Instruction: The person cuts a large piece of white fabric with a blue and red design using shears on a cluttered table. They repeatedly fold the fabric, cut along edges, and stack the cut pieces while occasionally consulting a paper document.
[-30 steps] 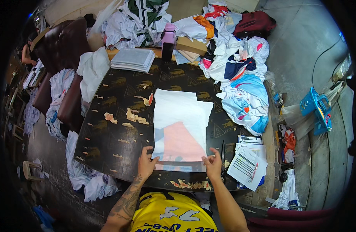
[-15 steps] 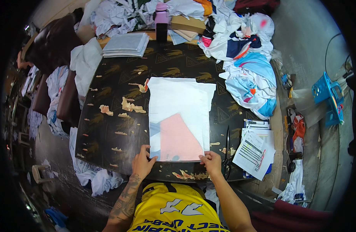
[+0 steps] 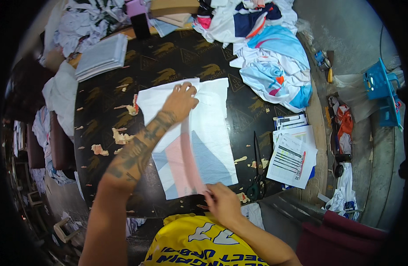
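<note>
A white cloth piece point(image 3: 157, 102) with pink and blue-grey areas lies askew on the black patterned table point(image 3: 106, 102), a long fold running down its middle. My tattooed left arm reaches over it, and my left hand point(image 3: 182, 99) grips the fold near the far end with bent fingers. At the near end my right hand point(image 3: 219, 199) pinches the pink fabric at the fold. Black-handled scissors point(image 3: 257, 173) lie just right of the cloth, partly on bare patches of worn tabletop.
Folded pale cloths point(image 3: 101, 53) sit at the back left, near a pink-and-black bottle point(image 3: 139, 22). Heaped white and light-blue garments point(image 3: 272, 75) cover the back right. Papers point(image 3: 286, 159) lie at the right edge; a blue plastic basket point(image 3: 380, 88) stands beyond.
My left hand has moved from the near left corner up to the far end. The cloth now has a lengthwise fold, and my right hand has moved inward along the near edge.
</note>
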Tool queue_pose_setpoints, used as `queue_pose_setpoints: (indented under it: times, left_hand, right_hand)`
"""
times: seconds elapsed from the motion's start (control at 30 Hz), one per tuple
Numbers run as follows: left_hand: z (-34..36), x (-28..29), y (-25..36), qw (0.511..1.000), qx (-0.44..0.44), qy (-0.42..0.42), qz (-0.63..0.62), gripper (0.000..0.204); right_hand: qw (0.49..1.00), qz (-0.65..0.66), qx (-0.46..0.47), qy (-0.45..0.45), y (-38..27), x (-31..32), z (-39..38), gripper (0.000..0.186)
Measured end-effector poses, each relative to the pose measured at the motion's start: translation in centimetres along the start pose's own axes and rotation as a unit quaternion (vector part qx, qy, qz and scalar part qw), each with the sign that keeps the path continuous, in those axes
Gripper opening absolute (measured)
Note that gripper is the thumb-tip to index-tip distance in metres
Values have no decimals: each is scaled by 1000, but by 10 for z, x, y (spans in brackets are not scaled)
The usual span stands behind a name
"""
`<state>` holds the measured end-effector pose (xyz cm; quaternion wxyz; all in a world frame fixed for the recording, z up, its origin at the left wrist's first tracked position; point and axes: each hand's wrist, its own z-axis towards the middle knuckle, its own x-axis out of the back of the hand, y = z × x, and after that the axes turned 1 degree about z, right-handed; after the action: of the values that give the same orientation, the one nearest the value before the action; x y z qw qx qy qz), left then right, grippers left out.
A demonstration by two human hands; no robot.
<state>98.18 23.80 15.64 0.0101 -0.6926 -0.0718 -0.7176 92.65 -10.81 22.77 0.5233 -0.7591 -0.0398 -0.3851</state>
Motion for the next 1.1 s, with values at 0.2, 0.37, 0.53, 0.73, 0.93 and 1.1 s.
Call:
queue_pose_setpoints:
  times: [0.2, 0.37, 0.53, 0.73, 0.93, 1.1]
  left_hand:
    - [59, -2, -1, 992, -105, -45, 56, 11]
    - [32, -29, 26, 985, -15, 146, -95, 35]
    - [-140, -29, 103, 905, 275, 171, -275, 18]
    - [-303, -43, 198, 702, 590, 80, -390, 25]
    - [-307, -56, 204, 744, 524, 93, -403, 25]
    - [-307, -39, 200, 637, 534, 155, -533, 25]
  right_hand:
    - [972, 83, -215, 46, 78, 12, -5, 23]
    - [976, 19, -217, 23, 108, 5, 3, 26]
    - [981, 45, -190, 14, 105, 20, 16, 33]
    - [985, 102, -136, -1, 101, 21, 58, 34]
    - [983, 126, -132, -28, 98, 31, 60, 37]
    - [986, 101, -126, 45, 107, 29, 22, 39]
